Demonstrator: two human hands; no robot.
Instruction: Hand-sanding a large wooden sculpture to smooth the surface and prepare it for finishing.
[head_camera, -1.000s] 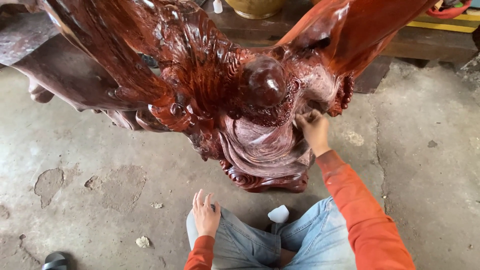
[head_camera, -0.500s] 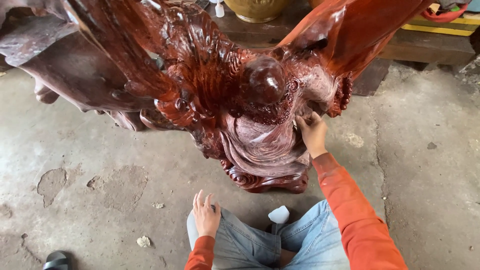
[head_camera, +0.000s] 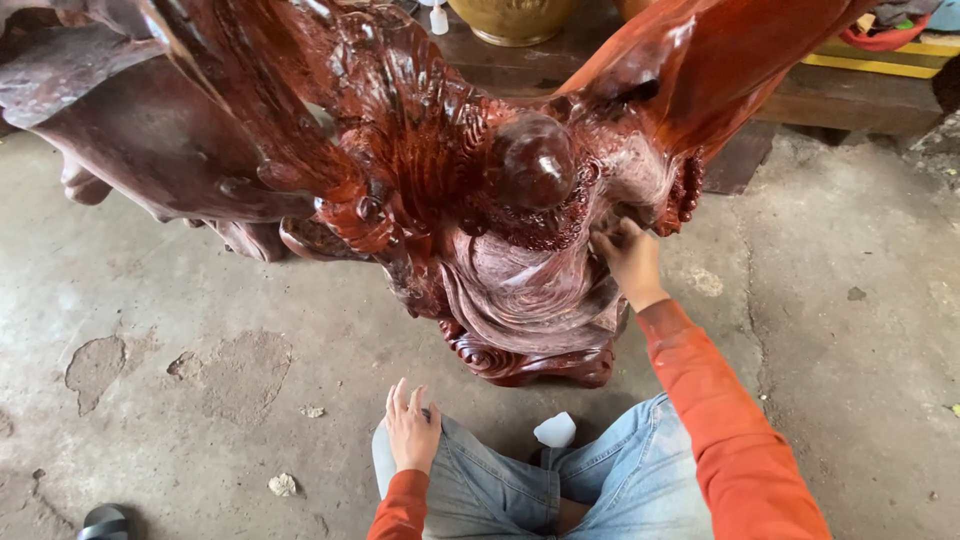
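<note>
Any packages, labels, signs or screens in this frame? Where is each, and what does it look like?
Small white plastic bottle: top edge, on the dark wooden bench behind the red carved wooden sculpture; any label too small to tell.
No signs or screens visible.

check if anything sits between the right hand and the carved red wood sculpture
Nothing visible does. The right hand already touches the glossy carved red wood sculpture, fingers pressed into a recess below the round knob. The left hand rests on the person's denim-clad knee, apart from it.
</note>
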